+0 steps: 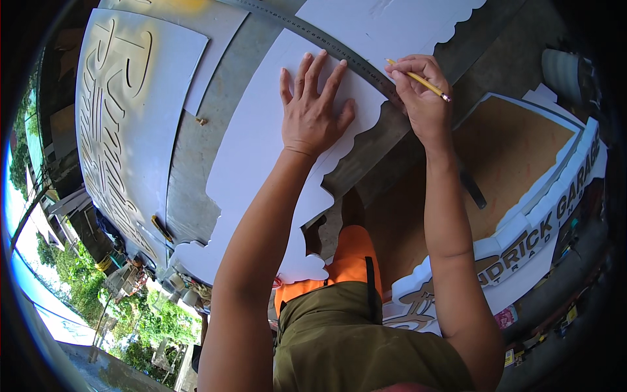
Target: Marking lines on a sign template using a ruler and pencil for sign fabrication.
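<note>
My left hand lies flat with its fingers spread on a white sheet with a scalloped edge. Its fingertips reach the side of a long dark ruler, which runs slantwise across the sheet. Near the ruler's right end, my right hand grips a yellow pencil. The pencil's tip points up and left, close to another white sheet beyond the ruler; I cannot tell whether it touches. The eraser end sticks out to the right.
Sprayed lettering covers a pale board at the left. A cutter knife and a small brass-coloured piece lie on the grey table. Lower right, a white sign with raised brown letters borders a brown panel. Behind stands a grey bucket.
</note>
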`<state>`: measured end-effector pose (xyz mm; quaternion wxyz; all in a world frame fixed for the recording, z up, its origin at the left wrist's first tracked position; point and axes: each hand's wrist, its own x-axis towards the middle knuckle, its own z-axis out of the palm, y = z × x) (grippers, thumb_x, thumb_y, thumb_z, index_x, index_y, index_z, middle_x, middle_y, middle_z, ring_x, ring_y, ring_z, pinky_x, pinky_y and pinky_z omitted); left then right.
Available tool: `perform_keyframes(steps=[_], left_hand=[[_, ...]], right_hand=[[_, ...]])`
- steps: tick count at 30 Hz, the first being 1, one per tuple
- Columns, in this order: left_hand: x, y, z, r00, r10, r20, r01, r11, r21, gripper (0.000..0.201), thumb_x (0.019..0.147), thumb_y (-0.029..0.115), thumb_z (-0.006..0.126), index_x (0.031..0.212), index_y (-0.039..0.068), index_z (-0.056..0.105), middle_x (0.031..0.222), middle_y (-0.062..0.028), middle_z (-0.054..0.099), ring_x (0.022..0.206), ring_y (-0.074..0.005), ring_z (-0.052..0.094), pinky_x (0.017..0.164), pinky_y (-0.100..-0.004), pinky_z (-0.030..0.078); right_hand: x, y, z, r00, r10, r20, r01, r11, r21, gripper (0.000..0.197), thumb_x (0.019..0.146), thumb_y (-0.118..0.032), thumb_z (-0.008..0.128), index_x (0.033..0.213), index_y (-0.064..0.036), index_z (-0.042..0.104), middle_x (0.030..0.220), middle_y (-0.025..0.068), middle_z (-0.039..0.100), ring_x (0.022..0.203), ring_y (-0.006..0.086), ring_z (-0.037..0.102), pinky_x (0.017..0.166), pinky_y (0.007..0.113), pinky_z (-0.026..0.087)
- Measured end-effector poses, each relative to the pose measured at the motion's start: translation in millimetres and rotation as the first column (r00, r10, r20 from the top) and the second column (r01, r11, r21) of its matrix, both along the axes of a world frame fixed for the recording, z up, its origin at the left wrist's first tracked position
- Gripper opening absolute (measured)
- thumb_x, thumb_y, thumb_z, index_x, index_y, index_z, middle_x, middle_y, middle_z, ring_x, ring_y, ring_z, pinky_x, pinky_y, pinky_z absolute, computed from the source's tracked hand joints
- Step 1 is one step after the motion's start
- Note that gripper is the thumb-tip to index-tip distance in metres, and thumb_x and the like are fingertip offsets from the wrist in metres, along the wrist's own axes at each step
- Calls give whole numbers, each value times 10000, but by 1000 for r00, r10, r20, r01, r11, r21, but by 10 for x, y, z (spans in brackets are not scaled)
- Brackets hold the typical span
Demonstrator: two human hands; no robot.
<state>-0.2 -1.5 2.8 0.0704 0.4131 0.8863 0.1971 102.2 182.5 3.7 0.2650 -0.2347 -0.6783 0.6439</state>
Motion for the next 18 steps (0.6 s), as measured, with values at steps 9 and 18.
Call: perform_keyframes(steps=[9,18], left_hand=[[-4,-1,-2,1000,-1,-10,1,1000,23,671,875,358,697,1518,281,521,1621,-69,408,1546,-290,331,1283,-555,107],[2,-1,-14,1000,3,-14,-2,999,34,675,872,361,703,1517,288,520,1615,-65,414,1538,-290,341,1282,-557,108]], right_hand=[[-231,71,-42,987,12,160,-47,974,220,80,925,-34,762,960,18,711,912,84,745,819,166,742,759,301,601],[-213,89,-34,982,27,188,-78,960,269,81,920,-40,768,951,13,715,886,84,753,803,171,747,753,309,602]])
